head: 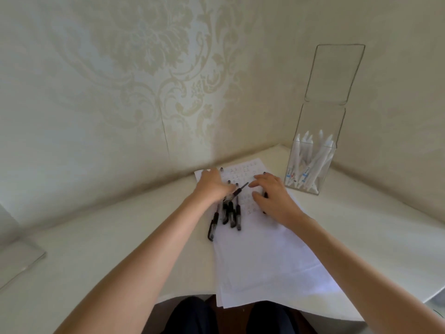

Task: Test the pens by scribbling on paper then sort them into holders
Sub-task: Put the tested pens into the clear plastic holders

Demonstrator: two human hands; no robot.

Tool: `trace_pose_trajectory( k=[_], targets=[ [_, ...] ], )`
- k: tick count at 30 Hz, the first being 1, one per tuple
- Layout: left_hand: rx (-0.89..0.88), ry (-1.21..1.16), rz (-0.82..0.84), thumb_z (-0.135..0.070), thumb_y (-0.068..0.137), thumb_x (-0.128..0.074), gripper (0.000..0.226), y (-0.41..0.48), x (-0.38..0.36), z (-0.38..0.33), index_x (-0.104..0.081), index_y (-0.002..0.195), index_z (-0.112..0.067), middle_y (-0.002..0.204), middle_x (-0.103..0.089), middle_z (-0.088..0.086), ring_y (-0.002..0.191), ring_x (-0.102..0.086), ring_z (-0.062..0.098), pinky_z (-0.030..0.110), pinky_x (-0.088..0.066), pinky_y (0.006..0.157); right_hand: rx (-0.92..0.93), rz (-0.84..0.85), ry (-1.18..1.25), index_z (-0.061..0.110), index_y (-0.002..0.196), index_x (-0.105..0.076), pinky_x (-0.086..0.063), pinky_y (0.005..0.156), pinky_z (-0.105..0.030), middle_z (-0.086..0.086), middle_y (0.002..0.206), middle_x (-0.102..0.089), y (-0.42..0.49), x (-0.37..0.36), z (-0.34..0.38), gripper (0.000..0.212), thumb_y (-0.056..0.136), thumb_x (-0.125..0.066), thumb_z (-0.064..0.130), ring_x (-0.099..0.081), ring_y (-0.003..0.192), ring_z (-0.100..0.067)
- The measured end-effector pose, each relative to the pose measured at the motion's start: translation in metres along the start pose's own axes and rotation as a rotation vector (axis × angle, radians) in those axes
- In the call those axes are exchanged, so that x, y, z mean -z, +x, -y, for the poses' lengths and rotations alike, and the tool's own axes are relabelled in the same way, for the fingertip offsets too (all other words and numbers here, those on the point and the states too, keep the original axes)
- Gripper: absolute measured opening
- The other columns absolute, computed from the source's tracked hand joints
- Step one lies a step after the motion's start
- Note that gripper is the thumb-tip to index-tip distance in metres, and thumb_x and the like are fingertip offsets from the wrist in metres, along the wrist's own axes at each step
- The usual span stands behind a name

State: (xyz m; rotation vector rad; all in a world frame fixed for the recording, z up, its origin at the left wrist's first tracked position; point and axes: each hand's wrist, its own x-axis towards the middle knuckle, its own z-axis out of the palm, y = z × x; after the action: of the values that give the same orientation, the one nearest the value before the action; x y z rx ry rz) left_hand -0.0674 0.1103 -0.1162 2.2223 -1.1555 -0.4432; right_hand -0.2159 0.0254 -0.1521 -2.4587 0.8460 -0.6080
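**Several loose pens sit one nudge from scattering**

Your left hand (212,186) seems to pinch one black pen (240,188) over the pile (230,214) on the paper (269,261). Your right hand (274,196) lies flat, fingers spread. A dragged wrist could roll pens off the sheet.

I log paper (265,256) centre frame on the table (115,239) | loose pens (228,214) on its upper part, between left hand (212,186) and right hand (273,200) | holder (313,175) with standing pens (310,153) right of paper | second holder (16,259) far left edge.
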Motion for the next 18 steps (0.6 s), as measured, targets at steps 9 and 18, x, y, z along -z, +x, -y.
trace_pose_trajectory(
  k=[9,18],
  targets=[
    [-0.132,-0.113,-0.363,-0.02,0.086,-0.063,0.029,-0.118,0.074,0.092,-0.058,0.113,-0.014,0.116,-0.054,0.0,0.104,-0.055,0.011,0.006,-0.033,0.076,0.294,0.177,0.247,0.014,0.113,-0.062,-0.026,0.079,-0.01,-0.003,0.124,-0.056,0.008,-0.037,0.132,0.024,0.093,-0.049,0.01,-0.048,0.112,-0.011],
    [0.064,0.096,-1.046,-0.033,0.082,-0.066,0.024,-0.266,0.139,0.185,-0.054,0.093,-0.016,0.091,-0.054,-0.009,0.072,-0.055,0.007,0.02,-0.041,0.06,0.386,0.437,0.544,0.018,0.125,-0.051,-0.041,0.093,-0.025,0.003,0.127,-0.053,-0.007,-0.114,0.269,0.033,0.093,-0.057,0.023,-0.052,0.117,-0.016]
  ],
)
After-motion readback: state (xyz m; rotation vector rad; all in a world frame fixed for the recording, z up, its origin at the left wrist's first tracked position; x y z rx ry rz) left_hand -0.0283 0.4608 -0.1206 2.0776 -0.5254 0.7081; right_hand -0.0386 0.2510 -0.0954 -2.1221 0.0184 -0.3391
